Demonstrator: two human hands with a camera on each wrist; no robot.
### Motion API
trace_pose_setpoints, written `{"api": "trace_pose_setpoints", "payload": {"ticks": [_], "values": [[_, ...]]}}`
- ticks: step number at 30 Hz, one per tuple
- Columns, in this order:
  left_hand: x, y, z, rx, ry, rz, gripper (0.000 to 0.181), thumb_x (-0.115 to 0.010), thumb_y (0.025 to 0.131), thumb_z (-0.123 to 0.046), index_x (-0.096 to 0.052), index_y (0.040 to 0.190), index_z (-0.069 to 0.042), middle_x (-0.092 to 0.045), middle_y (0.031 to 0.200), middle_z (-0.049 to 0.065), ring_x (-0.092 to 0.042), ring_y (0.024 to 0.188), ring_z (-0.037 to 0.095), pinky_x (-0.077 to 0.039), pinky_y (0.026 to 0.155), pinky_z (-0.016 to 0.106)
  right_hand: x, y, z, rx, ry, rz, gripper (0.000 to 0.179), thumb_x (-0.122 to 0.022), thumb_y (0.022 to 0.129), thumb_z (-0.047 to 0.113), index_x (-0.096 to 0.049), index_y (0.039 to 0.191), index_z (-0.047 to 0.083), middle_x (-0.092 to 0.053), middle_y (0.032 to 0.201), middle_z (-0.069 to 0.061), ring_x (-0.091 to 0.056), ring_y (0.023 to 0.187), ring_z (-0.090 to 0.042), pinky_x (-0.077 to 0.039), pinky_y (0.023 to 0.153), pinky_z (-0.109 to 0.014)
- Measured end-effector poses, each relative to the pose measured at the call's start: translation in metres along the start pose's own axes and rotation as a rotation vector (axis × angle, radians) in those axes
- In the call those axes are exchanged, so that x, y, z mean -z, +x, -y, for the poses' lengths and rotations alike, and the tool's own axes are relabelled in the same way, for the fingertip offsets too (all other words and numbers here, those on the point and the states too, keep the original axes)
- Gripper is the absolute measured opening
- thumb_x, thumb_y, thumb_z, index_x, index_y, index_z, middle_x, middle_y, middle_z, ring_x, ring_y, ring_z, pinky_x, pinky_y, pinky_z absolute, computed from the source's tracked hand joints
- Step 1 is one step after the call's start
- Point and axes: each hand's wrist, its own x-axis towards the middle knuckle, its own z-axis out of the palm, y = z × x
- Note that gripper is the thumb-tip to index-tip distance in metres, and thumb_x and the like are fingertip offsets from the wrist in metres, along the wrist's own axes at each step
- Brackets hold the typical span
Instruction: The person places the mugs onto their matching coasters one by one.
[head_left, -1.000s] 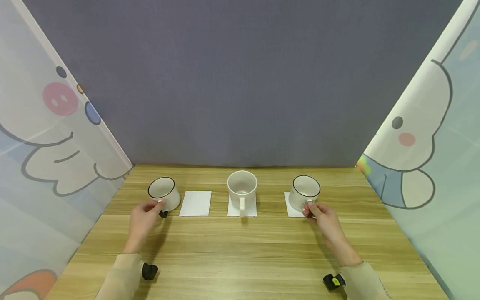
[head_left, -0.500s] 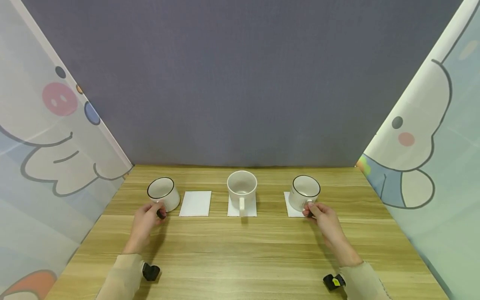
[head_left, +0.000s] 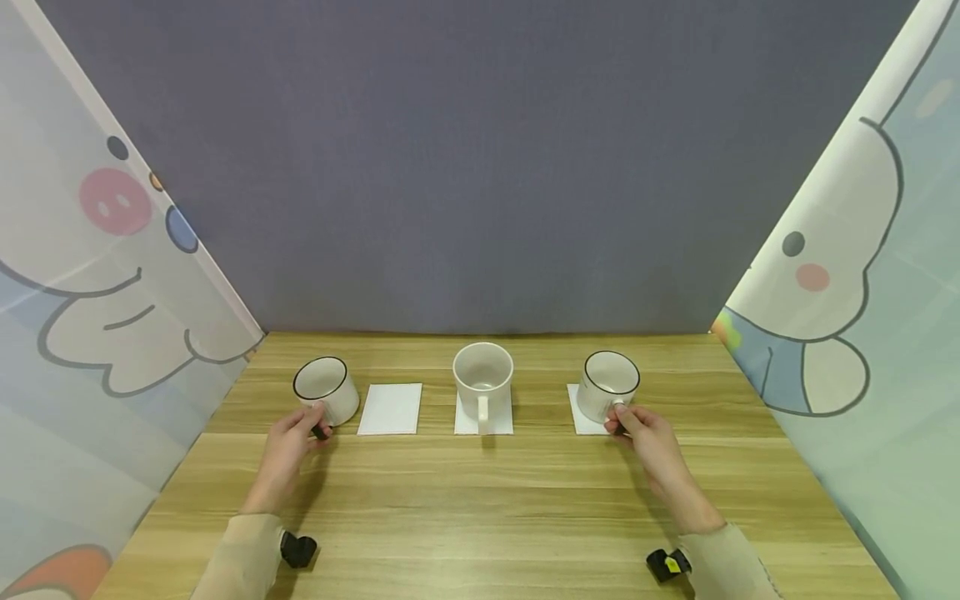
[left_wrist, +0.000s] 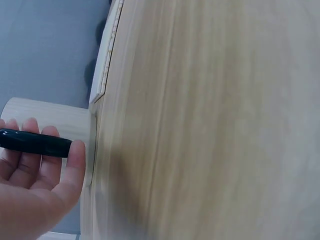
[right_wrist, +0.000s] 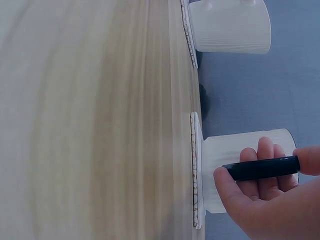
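At the left of the table stands a white mug with a black rim (head_left: 339, 402). My left hand (head_left: 287, 446) grips its handle; in the left wrist view the dark handle (left_wrist: 35, 142) lies across the curled fingers. A similar black-rimmed mug (head_left: 596, 402) sits upright on a white square coaster (head_left: 582, 423) at the right. The fingers of my right hand (head_left: 654, 442) hold that mug by its dark handle (right_wrist: 260, 168). Just right of the left mug lies a bare white coaster (head_left: 390, 409).
Between the two held mugs, a plain white mug (head_left: 480, 385) rests on another coaster (head_left: 504, 421), its handle facing me. Behind the wooden table (head_left: 480, 508) rises a grey panel (head_left: 480, 167). Cartoon-printed sheets (head_left: 825, 333) flank both sides.
My left hand has closed round the handle of the left mug, its fingers shifting slightly downward and in. The right hand and the mugs show no clear movement.
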Motion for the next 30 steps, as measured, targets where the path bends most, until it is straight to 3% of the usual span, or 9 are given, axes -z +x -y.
{"api": "trace_pose_setpoints", "payload": {"ticks": [12,18,27,30], "values": [[0.0057,0.0034,0.0049,-0.010,-0.020,0.034,0.046,-0.048,0.108,-0.040,-0.058,0.103,0.005,-0.055,0.088,0.001,-0.056,0.086,0.013,-0.055,0.081,0.032,-0.0006,0.0001,-0.0009,0.004,-0.007,0.006,0.035,-0.047,0.110,0.020,-0.059,0.115,-0.013,-0.064,0.095,-0.003,-0.062,0.091,-0.010,-0.056,0.091,-0.031],[0.0023,0.0078,0.0054,-0.012,-0.018,0.046,0.046,-0.048,0.108,-0.038,-0.057,0.098,0.006,-0.055,0.087,0.003,-0.056,0.086,0.015,-0.054,0.082,0.032,0.0032,-0.0001,0.0007,-0.026,0.019,0.026,0.037,-0.045,0.110,0.018,-0.055,0.121,-0.016,-0.064,0.099,-0.004,-0.063,0.094,-0.010,-0.056,0.093,-0.033],[0.0027,0.0078,0.0053,-0.001,-0.013,0.041,0.044,-0.048,0.108,-0.037,-0.057,0.098,0.004,-0.055,0.087,0.002,-0.056,0.086,0.015,-0.055,0.082,0.033,0.0009,-0.0021,-0.0006,0.014,-0.075,0.005,0.040,-0.044,0.110,0.018,-0.053,0.126,-0.018,-0.063,0.110,-0.014,-0.062,0.098,-0.010,-0.057,0.091,-0.031],[0.0040,0.0067,0.0051,0.008,-0.020,0.033,0.042,-0.049,0.108,-0.037,-0.058,0.096,0.003,-0.055,0.086,0.002,-0.056,0.086,0.015,-0.055,0.083,0.033,0.0003,-0.0039,0.0010,0.041,-0.160,0.009,0.041,-0.045,0.110,0.019,-0.054,0.128,-0.017,-0.063,0.113,-0.021,-0.062,0.102,-0.017,-0.057,0.091,-0.032]]}}
